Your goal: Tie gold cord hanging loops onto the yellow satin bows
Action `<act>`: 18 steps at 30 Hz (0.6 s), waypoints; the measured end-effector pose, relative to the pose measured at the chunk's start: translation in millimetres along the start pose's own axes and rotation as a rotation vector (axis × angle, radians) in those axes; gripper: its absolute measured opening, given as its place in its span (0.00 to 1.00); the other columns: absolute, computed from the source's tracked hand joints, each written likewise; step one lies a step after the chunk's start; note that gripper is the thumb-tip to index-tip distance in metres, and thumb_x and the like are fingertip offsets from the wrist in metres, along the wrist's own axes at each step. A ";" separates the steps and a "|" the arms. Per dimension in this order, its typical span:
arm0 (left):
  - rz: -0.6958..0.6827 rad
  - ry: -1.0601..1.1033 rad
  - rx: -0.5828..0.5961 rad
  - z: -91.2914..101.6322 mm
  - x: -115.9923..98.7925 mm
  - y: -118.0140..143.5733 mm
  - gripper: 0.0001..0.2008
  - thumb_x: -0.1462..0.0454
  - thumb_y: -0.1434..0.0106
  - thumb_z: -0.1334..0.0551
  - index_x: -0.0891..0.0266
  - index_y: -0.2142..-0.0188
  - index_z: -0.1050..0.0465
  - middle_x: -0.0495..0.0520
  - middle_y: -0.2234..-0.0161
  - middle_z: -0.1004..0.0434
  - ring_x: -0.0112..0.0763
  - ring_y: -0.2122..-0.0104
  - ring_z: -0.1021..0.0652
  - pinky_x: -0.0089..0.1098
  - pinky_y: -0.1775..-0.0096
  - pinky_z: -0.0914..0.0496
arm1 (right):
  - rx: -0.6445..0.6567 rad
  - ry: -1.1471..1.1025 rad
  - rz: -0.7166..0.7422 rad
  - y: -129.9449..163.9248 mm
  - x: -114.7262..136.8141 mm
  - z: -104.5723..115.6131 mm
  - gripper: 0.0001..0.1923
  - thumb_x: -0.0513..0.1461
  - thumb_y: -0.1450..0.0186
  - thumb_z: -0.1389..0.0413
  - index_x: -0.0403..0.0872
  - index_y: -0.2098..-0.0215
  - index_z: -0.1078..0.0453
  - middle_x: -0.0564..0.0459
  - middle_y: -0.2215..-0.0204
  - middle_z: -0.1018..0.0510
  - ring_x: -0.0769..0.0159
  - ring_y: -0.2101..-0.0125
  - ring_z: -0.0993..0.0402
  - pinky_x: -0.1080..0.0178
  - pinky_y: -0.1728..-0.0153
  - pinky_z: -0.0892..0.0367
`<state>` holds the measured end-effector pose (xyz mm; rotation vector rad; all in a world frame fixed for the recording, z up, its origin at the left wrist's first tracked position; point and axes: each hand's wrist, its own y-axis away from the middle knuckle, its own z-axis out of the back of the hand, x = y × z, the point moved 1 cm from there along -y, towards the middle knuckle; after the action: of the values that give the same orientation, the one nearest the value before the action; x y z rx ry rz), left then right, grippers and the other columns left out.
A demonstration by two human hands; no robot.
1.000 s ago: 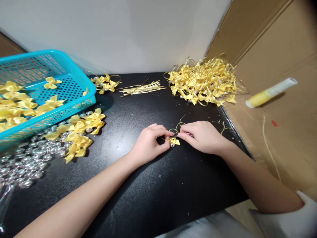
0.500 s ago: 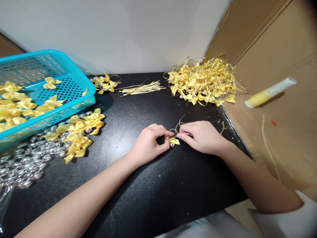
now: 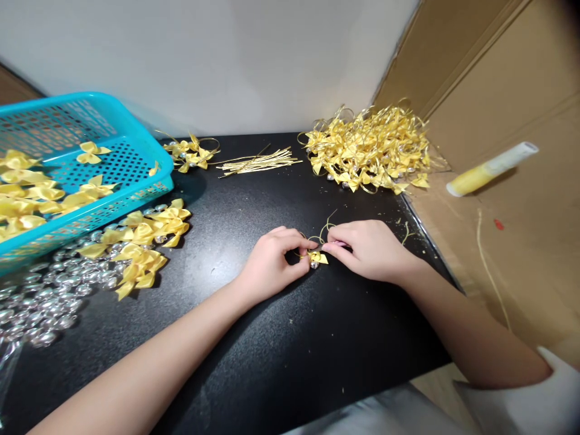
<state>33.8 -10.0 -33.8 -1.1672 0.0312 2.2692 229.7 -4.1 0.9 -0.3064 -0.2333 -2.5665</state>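
My left hand and my right hand meet at the middle of the black table, fingertips pinched on one small yellow ribbon bow. A tiny silver bead hangs under the bow. A thin gold wire curls up from between my fingers. Both wrists rest on the tabletop.
A blue perforated basket with yellow bows stands at the left. Loose bows and clear beads lie in front of it. Cut gold wires and a big pile of wired bows sit at the back. A yellow tube lies on cardboard at right.
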 end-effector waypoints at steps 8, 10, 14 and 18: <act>-0.005 -0.014 -0.009 -0.1 0.3 -0.2 0.10 0.71 0.43 0.37 0.63 0.62 0.21 0.50 0.73 0.21 0.31 0.69 0.25 0.34 0.62 0.31 | 0.029 0.005 -0.004 1.5 -0.9 4.2 0.17 0.45 0.31 0.52 0.46 0.72 0.31 0.53 0.73 0.22 0.67 0.73 0.30 0.65 0.72 0.50; -0.010 -0.014 -0.013 0.1 0.0 -0.6 0.10 0.71 0.43 0.37 0.64 0.62 0.21 0.50 0.72 0.21 0.31 0.69 0.24 0.34 0.62 0.31 | 0.032 0.010 -0.006 1.3 0.4 4.0 0.16 0.45 0.31 0.52 0.46 0.71 0.31 0.53 0.72 0.22 0.66 0.72 0.29 0.65 0.72 0.50; -0.007 -0.013 -0.014 0.4 0.1 -0.4 0.11 0.71 0.43 0.37 0.63 0.61 0.21 0.50 0.72 0.21 0.32 0.69 0.24 0.34 0.62 0.31 | 0.038 0.032 -0.019 0.2 2.9 2.8 0.16 0.45 0.31 0.52 0.46 0.71 0.31 0.53 0.72 0.22 0.66 0.72 0.28 0.64 0.72 0.50; 0.003 -0.012 -0.008 0.2 1.0 0.1 0.10 0.70 0.42 0.37 0.61 0.61 0.21 0.50 0.72 0.21 0.32 0.69 0.24 0.34 0.62 0.31 | 0.044 0.044 -0.022 -1.6 4.6 2.4 0.16 0.45 0.31 0.52 0.46 0.71 0.30 0.53 0.71 0.22 0.65 0.71 0.28 0.64 0.72 0.51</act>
<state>33.2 -9.6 -34.4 -1.1577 0.0192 2.2806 225.4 -4.5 4.3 -0.2324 -0.2776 -2.5830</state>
